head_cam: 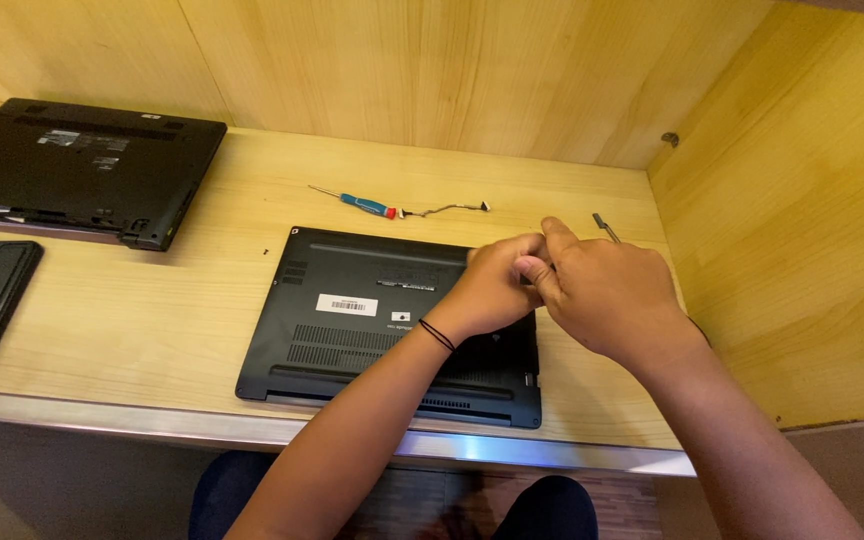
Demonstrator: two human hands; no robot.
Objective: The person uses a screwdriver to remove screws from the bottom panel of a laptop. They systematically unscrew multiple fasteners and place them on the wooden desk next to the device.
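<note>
Black laptop (372,320) lies base-up mid-frame for underside access; left hand (497,285) and right hand (602,290) pinch together over its upper right corner, contents hidden, can't tell what's gripped; screwdriver (357,203) parked just above.

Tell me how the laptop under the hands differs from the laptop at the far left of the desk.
The near laptop lies whole in view, its flat base bearing a white sticker; the far laptop is cut off by the left edge and bears grey labels. The left hand and right hand meet over the near one's far right corner; the far one lies untouched. Both are black and lie bottom-up on the wooden desk.
</note>
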